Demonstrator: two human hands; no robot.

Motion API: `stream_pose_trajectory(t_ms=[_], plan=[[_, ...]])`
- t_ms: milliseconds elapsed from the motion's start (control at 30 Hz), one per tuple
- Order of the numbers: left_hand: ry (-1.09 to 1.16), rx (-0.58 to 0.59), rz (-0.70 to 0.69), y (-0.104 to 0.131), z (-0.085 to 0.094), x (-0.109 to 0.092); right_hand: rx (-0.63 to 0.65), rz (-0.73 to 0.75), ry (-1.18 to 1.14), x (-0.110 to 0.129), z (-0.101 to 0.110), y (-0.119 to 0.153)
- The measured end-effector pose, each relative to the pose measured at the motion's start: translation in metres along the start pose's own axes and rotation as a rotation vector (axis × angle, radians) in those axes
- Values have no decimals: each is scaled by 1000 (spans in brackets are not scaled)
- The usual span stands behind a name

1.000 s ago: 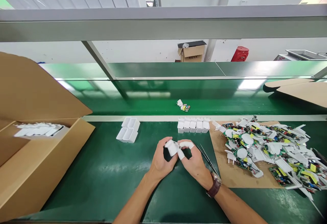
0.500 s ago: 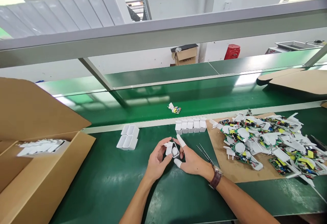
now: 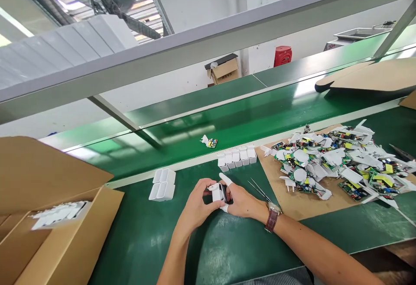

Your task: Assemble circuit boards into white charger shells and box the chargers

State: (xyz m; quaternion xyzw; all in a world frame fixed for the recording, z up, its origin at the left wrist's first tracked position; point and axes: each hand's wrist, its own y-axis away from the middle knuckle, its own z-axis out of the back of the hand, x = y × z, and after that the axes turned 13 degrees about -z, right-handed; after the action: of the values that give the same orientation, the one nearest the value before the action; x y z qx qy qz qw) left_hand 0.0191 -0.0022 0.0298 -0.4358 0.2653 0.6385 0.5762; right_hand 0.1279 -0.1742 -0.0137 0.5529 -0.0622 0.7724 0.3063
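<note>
Over the dark green worktop, both hands hold a small white charger housing [image 3: 217, 194] with a white pronged cap at its top. My left hand [image 3: 197, 202] grips it from the left, thumb along its near side. My right hand [image 3: 243, 201] closes round the other side, with white finger cots on the thumb and one finger. That raised finger points away from the housing. A dark gap shows between cap and case; the inside is partly hidden by fingers. Tweezers [image 3: 260, 191] lie just beyond my right wrist.
A row of white housings [image 3: 237, 157] stands behind my hands, open white cases [image 3: 162, 184] to the left. Circuit boards with white caps [image 3: 325, 161] pile up on brown cardboard [image 3: 300, 209] at right. One board [image 3: 211, 143] lies on the green belt. A cardboard box [image 3: 97, 228] fills the left.
The view has tilted and shifted. The housing has turned in my hands, and its white cap side now faces up more, with less of the case's opening showing.
</note>
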Motion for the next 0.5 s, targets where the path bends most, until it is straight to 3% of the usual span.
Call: stream_pose_trajectory(t_ms=[267,500], plan=[[-228,86,44,-9,1,-14,-34,75,-18,0,1,2],[-231,84,-9,-9,-4,-14,-50,81,-18,-2,-1,-1]])
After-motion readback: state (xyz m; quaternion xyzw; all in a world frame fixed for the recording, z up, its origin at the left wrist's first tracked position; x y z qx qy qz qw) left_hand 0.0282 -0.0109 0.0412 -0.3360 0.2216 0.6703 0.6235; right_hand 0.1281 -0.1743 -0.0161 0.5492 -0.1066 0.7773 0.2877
